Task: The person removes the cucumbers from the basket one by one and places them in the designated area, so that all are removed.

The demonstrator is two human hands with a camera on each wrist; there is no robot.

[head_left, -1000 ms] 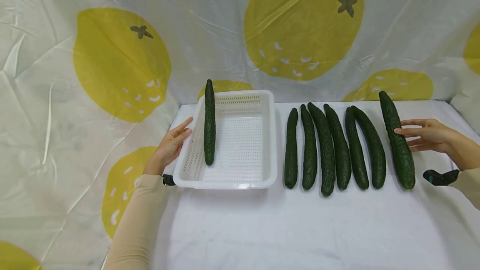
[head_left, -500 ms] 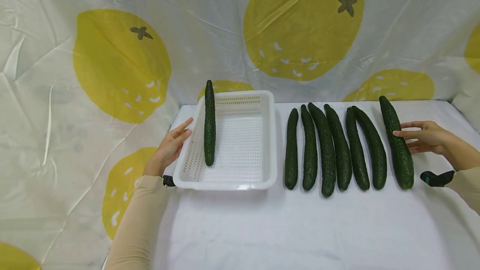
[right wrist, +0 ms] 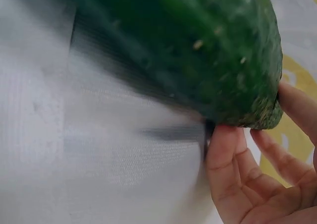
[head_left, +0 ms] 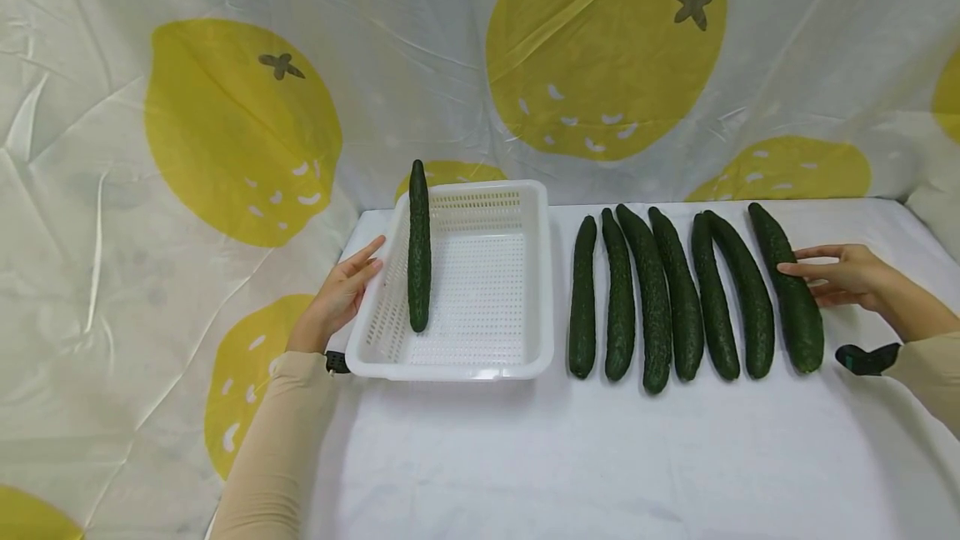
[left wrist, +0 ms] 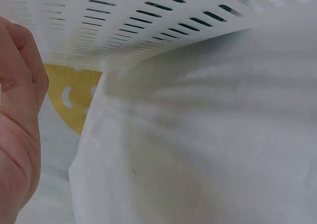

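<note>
In the head view, my right hand (head_left: 851,276) holds the rightmost cucumber (head_left: 787,290) by its side, thumb over the top and fingers along the right. The right wrist view shows fingertips (right wrist: 225,140) at the end of this dark green cucumber (right wrist: 198,50), with its shadow on the white cloth. At the left, my left hand (head_left: 337,294) touches the outer rim of a white perforated basket (head_left: 542,290) with extended fingers. One cucumber (head_left: 419,248) leans inside the basket's left part, its far end above the back rim.
Several cucumbers (head_left: 651,298) lie side by side between the basket and my right hand, stems pointing away. A white cloth (head_left: 600,465) covers the table. A lemon-print sheet (head_left: 420,40) hangs behind and to the left.
My right hand has shifted slightly left with its cucumber, whose far end has moved down and closer to the row. The left hand and basket have stayed put.
</note>
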